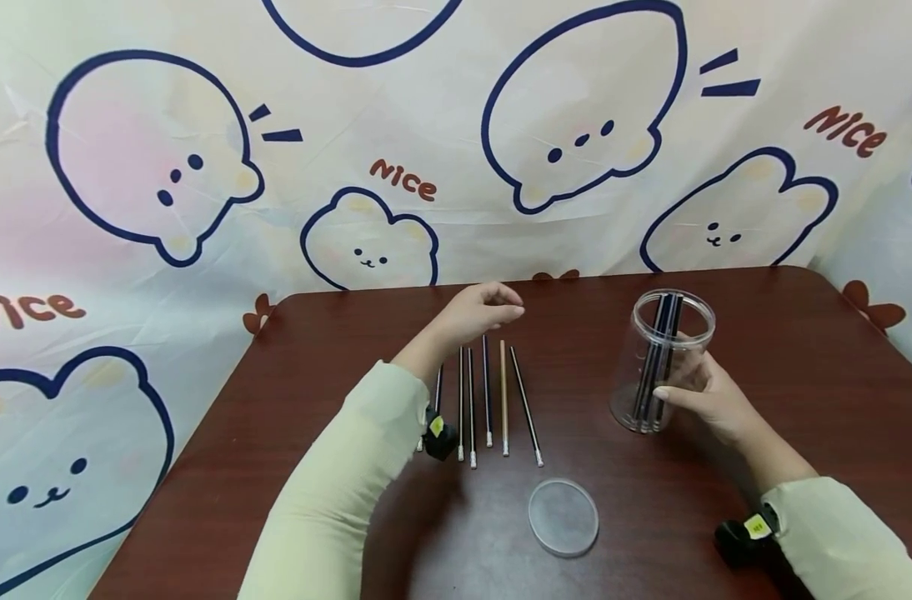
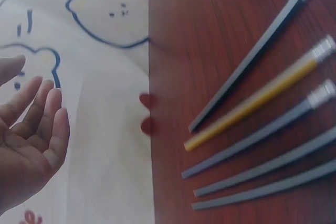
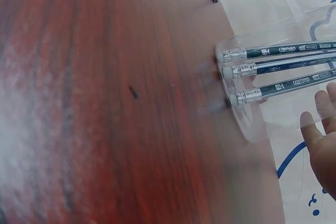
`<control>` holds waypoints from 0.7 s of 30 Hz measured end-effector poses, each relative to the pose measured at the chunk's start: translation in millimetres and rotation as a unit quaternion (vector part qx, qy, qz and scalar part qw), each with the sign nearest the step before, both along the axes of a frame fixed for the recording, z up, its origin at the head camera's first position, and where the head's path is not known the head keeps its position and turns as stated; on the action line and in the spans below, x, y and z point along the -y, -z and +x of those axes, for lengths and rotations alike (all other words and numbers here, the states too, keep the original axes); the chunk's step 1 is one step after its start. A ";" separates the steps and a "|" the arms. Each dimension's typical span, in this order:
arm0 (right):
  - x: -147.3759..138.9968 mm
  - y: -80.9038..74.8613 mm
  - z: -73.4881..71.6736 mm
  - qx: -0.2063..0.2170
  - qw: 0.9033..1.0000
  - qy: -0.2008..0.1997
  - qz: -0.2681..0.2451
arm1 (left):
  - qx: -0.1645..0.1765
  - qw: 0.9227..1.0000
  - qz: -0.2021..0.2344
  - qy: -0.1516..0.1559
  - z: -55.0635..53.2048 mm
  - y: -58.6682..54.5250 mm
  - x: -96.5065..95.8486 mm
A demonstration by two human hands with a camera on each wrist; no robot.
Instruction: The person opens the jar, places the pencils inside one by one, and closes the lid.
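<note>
My right hand (image 1: 714,404) grips a clear plastic jar (image 1: 625,387) from its right side, thumb across the front. Inside the jar stand three dark pencils (image 1: 654,367), leaning together; the right wrist view shows their eraser ends (image 3: 247,96) at the jar's bottom. My left hand (image 1: 486,312) holds nothing, its fingers loosely bent above the far ends of a row of pencils. That row lies on the table, eraser ends toward me: several dark pencils (image 1: 527,404) and one yellow pencil (image 1: 504,400). The left forearm partly covers the leftmost ones.
A round clear lid (image 1: 563,518) lies flat on the brown table (image 1: 291,517), nearer to me than the pencils. Behind the table hangs a pale cloth (image 1: 456,117) printed with cartoon bears. Each wrist carries a small black camera (image 1: 743,537).
</note>
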State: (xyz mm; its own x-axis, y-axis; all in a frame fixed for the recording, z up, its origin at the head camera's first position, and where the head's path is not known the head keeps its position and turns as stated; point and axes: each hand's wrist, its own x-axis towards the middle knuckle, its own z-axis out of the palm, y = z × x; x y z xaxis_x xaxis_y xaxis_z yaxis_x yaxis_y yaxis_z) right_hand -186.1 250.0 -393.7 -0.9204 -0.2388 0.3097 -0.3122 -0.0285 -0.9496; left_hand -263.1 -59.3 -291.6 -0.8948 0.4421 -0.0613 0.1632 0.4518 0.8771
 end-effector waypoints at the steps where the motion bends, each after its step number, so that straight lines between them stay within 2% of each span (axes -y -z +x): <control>1: -0.4 -0.4 0.1 0.000 1.000 0.003 0.006 | 0.001 1.000 0.000 -0.006 -0.3 1.4 4.3; 5: -1.7 -0.8 -0.3 -0.002 1.000 0.010 0.018 | 0.016 0.999 -0.003 -0.038 -0.6 9.3 21.3; 13: 0.0 0.8 0.0 -0.008 1.000 0.001 0.015 | 0.049 0.996 -0.023 -0.075 3.5 32.3 54.6; 14: 0.4 1.1 0.2 -0.007 1.000 -0.002 0.011 | 0.053 0.995 -0.021 -0.080 6.3 32.5 58.3; 20: 1.1 0.3 0.0 -0.007 1.000 -0.014 0.004 | 0.081 0.989 -0.029 -0.121 7.3 49.0 82.0; 21: 1.1 0.1 -0.4 -0.006 1.000 -0.015 0.002 | 0.088 0.987 -0.033 -0.132 4.8 54.9 86.0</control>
State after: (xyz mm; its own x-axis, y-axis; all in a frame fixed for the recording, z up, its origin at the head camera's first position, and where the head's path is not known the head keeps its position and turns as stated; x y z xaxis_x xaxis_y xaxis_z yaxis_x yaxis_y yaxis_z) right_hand -186.4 248.8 -393.8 -0.9090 -0.2676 0.3196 -0.3227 -0.0334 -0.9459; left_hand -258.3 -145.3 -346.4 -0.9512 0.1853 -0.2467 -0.1196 0.5157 0.8484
